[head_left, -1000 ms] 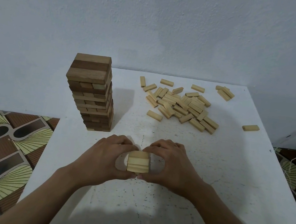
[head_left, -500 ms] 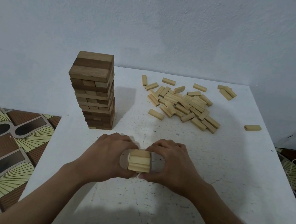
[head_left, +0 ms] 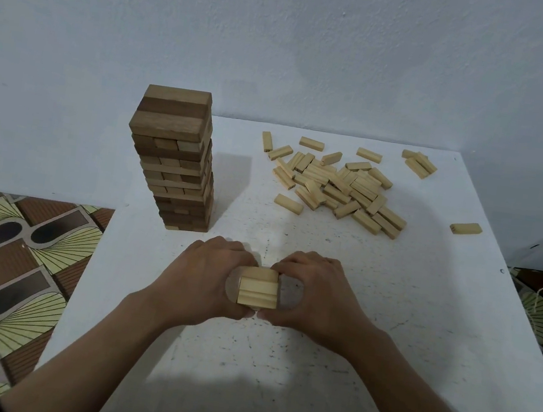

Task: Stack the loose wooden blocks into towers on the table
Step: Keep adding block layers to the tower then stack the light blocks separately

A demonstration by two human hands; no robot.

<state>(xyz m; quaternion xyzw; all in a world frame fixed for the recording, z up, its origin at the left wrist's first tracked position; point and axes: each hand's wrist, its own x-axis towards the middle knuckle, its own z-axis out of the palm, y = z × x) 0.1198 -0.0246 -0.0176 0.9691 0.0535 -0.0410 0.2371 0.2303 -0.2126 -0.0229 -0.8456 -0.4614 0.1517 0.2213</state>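
Observation:
A small group of pale wooden blocks (head_left: 258, 287) lies side by side on the white table (head_left: 383, 341) near its middle front. My left hand (head_left: 205, 275) cups the group's left side and my right hand (head_left: 314, 291) cups its right side, fingers and thumbs curled round it. A tall tower of darker brown blocks (head_left: 174, 158) stands at the back left of the table. A heap of loose pale blocks (head_left: 338, 185) lies at the back right.
One stray pale block (head_left: 466, 228) lies near the right edge, and a few more (head_left: 420, 163) sit at the far right corner. A white wall rises behind the table. Patterned floor (head_left: 7, 257) shows to the left.
Both hands stay wrapped round the same small block group. The view has shifted slightly, so the hands and blocks sit a little higher in the frame.

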